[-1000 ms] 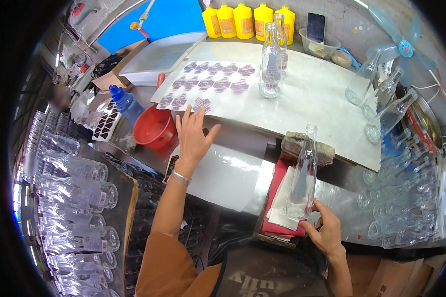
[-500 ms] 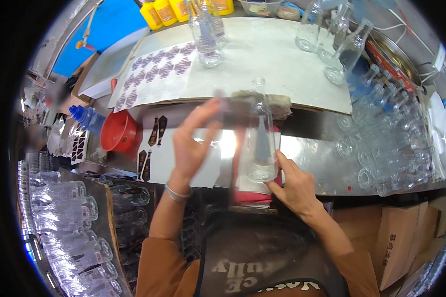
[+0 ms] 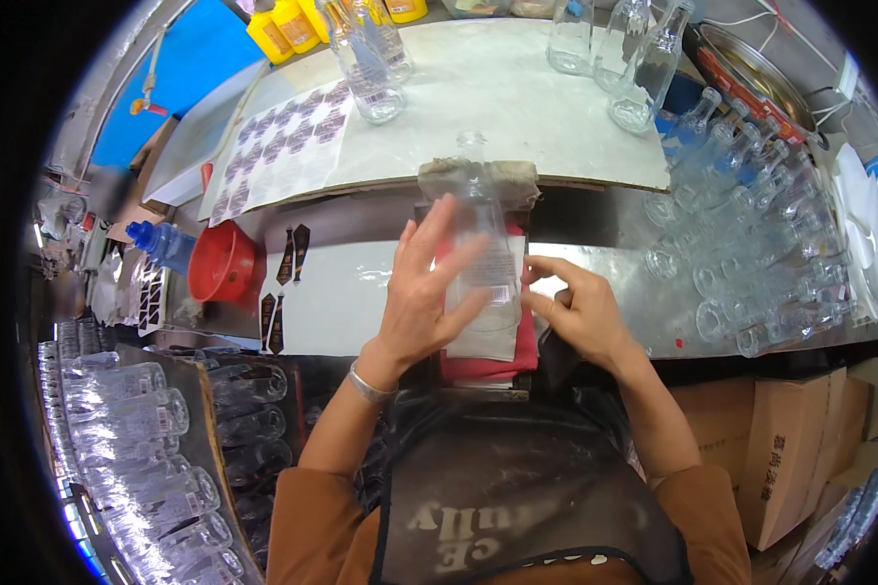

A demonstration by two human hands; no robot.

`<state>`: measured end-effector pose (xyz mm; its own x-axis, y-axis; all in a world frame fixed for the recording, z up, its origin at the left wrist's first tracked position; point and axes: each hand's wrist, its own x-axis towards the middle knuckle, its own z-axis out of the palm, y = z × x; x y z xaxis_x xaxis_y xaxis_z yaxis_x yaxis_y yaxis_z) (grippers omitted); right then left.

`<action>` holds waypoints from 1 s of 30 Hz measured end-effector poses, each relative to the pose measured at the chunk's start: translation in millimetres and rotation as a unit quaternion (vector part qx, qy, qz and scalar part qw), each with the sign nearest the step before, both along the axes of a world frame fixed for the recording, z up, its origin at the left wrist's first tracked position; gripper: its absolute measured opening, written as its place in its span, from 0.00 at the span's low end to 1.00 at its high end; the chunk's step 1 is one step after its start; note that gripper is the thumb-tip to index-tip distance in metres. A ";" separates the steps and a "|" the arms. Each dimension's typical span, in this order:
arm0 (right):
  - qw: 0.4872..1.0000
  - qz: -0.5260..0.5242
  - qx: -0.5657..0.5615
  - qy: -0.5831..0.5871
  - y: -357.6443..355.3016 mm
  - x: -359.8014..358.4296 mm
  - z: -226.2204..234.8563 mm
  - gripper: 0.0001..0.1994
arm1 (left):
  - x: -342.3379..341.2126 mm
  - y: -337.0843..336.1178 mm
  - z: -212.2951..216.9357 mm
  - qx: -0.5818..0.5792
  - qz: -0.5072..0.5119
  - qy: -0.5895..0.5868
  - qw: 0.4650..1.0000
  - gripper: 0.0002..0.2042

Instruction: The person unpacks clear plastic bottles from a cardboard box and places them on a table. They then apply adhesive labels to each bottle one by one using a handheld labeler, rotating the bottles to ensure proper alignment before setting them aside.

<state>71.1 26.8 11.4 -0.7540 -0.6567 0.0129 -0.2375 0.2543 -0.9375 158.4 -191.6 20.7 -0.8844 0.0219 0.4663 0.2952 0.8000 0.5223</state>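
Observation:
A clear glass bottle [image 3: 498, 314] lies in front of me with its base toward me. It rests on white and red cloths [image 3: 485, 369], and its neck lies on a folded beige cloth [image 3: 519, 181]. Fine print and a barcode show on its side. My left hand [image 3: 421, 297] is over the bottle's left side, fingers spread and slightly blurred; whether they touch the glass I cannot tell. Just right of the bottle is my right hand [image 3: 587, 314], its thumb and forefinger bent and apart, with nothing visible between them.
Dark tie-shaped stickers [image 3: 287, 255] lie on a sheet at left, beside a red cup [image 3: 222, 263] and a blue-capped bottle [image 3: 161, 244]. A sticker sheet [image 3: 283, 141] and upright bottles [image 3: 366, 88] occupy the raised white board [image 3: 517, 93]. Many bottles [image 3: 741, 244] lie at right; more [image 3: 132, 414] at lower left.
My left hand has come right and down over the bottle. My right hand has left the bottle's base. The bottle now shows its printed side, and the whole view has shifted slightly.

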 end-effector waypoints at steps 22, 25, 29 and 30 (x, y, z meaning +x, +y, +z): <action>0.998 0.006 -0.012 -0.058 -28.5 -11.7 -13.3 0.22 | -7.7 -1.0 -20.2 0.134 -0.009 -0.021 0.991 0.26; 0.999 0.000 0.014 -0.051 -30.6 -13.8 -12.0 0.22 | -8.7 -1.5 -20.9 0.141 -0.009 -0.019 0.990 0.26; 0.999 0.003 0.004 -0.050 -30.8 -14.3 -12.9 0.22 | -8.4 -1.2 -22.3 0.134 -0.003 -0.020 0.991 0.26; 0.999 0.004 0.000 -0.050 -30.2 -13.9 -13.0 0.22 | -7.8 -0.3 -22.1 0.130 -0.002 -0.022 0.991 0.26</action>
<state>57.2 -3.4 -1.5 -0.7465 -0.6624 -0.0629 -0.1443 0.2535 -0.9565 150.6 -191.9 -1.4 -0.9044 -0.0901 0.4171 0.2700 0.6361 0.7228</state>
